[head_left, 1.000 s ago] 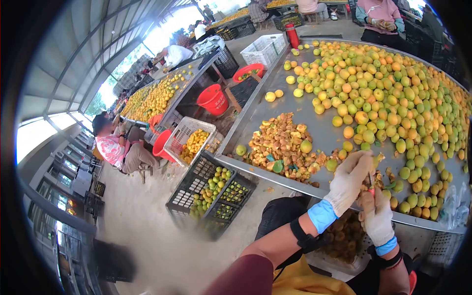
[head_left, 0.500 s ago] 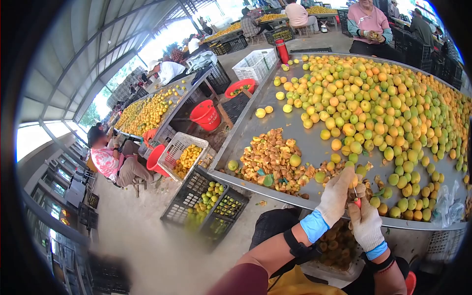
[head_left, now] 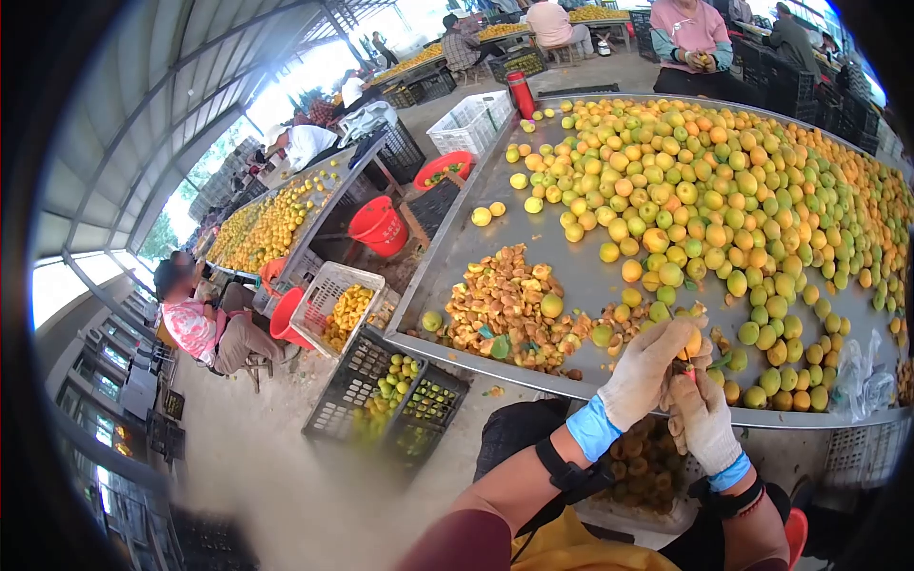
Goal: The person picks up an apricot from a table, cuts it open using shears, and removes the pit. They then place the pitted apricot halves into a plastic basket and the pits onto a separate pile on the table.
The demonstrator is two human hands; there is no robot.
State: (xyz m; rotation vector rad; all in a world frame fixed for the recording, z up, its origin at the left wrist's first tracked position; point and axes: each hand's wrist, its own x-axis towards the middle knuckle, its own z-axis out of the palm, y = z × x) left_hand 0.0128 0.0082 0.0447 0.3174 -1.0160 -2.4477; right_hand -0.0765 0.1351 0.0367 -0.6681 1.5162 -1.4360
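My left hand (head_left: 647, 376), in a pale work glove with a blue cuff, is closed around a small orange-yellow apricot (head_left: 693, 344) at the table's front edge. Just below it, my right hand (head_left: 703, 419), gloved the same way, grips a small knife (head_left: 689, 371) by its red handle, up against the fruit. Fingers hide most of the blade. A heap of brown-orange fruit pieces (head_left: 505, 305) lies left of my hands. Beyond and to the right spreads a large pile of whole yellow-green apricots (head_left: 666, 190).
The metal table (head_left: 447, 224) has a raised rim. A clear plastic bag (head_left: 862, 381) lies at its right. Under my hands stands a crate of dark fruit pieces (head_left: 647, 476). Black crates (head_left: 333, 400), a white crate (head_left: 319, 295) and red buckets (head_left: 379, 226) stand left. A co-worker (head_left: 690, 43) sits opposite.
The view has shifted, so the table sits slightly further left and higher. My hands stay together at the apricot; the right fingers and knife have moved closer to it, and less blade shows.
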